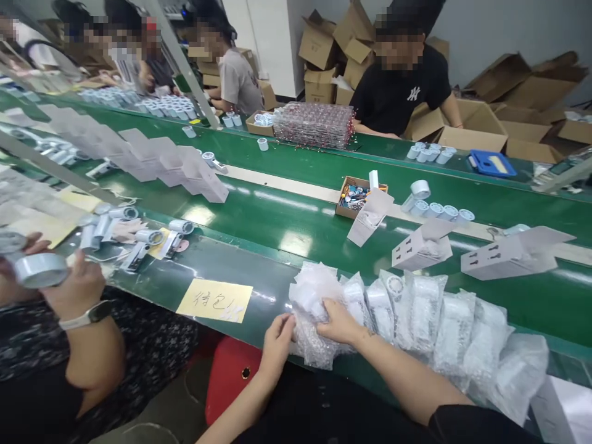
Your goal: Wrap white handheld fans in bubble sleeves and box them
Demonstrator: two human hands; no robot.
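Note:
A bubble-wrap bag (314,342) with a pale item inside lies at the front edge of the green bench. My right hand (340,324) grips it from the right, thumb on top of the plastic. At the bag's lower left edge, my left hand (276,345) has its fingers curled together, pinching the plastic. The item's shape is blurred by the wrap. Just right of my right hand stands a row of several bubble-wrapped pale blue devices (420,308). A yellow paper sign (215,300) with handwriting lies left of my hands.
Open white boxes (420,246) stand on the green conveyor (277,231) beyond the bench, near a small carton (349,209) of mixed parts. At left, a co-worker's hands (76,283) hold a pale blue device (39,269). A red stool (231,376) is below the bench.

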